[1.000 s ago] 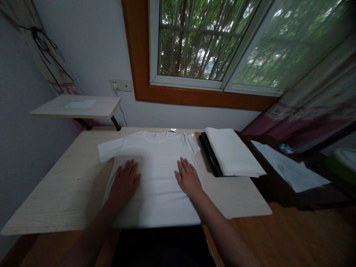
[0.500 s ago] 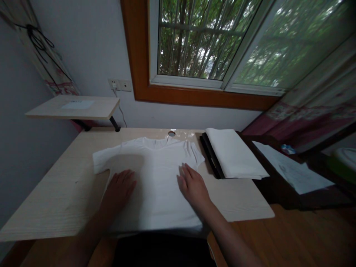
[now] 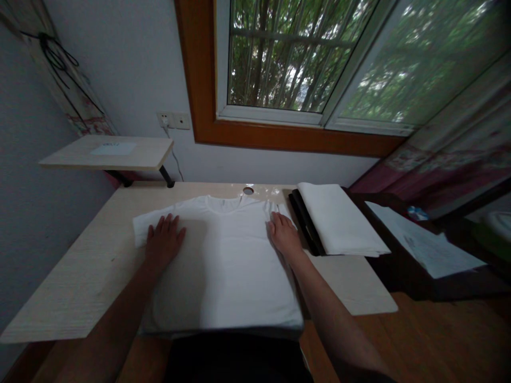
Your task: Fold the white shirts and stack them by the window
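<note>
A white short-sleeved T-shirt (image 3: 227, 260) lies spread on the pale wooden desk (image 3: 88, 266), its neckline toward the wall and its lower part at the desk's front edge. My left hand (image 3: 163, 239) rests palm down by the left sleeve, fingers spread. On the other side, my right hand (image 3: 285, 234) lies flat over the right sleeve, which it partly hides, with its fingers stretched out. Neither hand grips the cloth. A shadow falls across the left half of the shirt.
Right of the shirt, white folded sheets (image 3: 339, 221) lie on a black folder-like object (image 3: 305, 223). A small raised shelf (image 3: 147, 151) with a paper stands at the back left. A dark side table (image 3: 383, 271) with a paper sheet (image 3: 423, 242) adjoins the desk's right side.
Both hands have slid away from me and outward over the shirt, from its middle up to the sleeves. The shirt's right sleeve is now partly covered by my right hand.
</note>
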Tool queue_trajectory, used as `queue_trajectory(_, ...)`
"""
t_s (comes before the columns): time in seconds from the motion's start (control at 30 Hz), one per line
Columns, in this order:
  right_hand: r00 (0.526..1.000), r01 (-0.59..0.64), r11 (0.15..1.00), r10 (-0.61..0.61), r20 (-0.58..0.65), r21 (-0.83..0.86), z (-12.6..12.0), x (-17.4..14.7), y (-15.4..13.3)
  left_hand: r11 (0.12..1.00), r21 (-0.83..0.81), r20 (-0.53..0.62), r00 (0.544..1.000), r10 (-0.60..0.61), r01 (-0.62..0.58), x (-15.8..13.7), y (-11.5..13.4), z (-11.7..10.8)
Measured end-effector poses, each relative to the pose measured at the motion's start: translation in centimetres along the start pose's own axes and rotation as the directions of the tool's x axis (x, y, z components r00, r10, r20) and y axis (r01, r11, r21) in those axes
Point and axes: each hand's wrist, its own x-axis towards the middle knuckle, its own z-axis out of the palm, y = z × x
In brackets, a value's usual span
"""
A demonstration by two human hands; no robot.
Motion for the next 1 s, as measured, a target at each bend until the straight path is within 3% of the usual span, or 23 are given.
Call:
queue_trajectory(0.3, 0.991, -0.132, 0.984, 0.134, 0.008, -0.116, -0.3, -3.2, 0.3, 0.999, 0.032, 0.134, 0.99, -0.04, 0.036, 0.8, -4.2, -0.6)
queue_trajectory(0.63, 0.984, -0.17, 0.974, 0.175, 0.02, -0.149, -1.5, -0.5, 0.7, 0.998, 0.032, 0.155, 0.986, -0.054, 0.05, 1.2, -5.1, -0.2)
queue_trajectory(0.73, 0.992, -0.126, 0.979, 0.129, 0.008, -0.158, -1.7, 0.0, 0.6, 0.998, 0.049, 0.112, 0.993, -0.046, 0.041, 1.2, -6.0, 0.3)
queue_trajectory(0.9, 0.996, 0.074, 0.993, -0.07, 0.047, -0.095, -1.3, 0.2, -0.4, 0.998, 0.064, 0.109, 0.994, -0.025, 0.018, 1.8, -8.2, 0.5)
queue_trajectory(1.0, 0.992, 0.104, 0.993, -0.1, 0.079, -0.055, -1.0, -0.2, -0.7, 0.997, 0.081, 0.116, 0.993, -0.016, 0.007, 2.2, -9.6, 0.4)
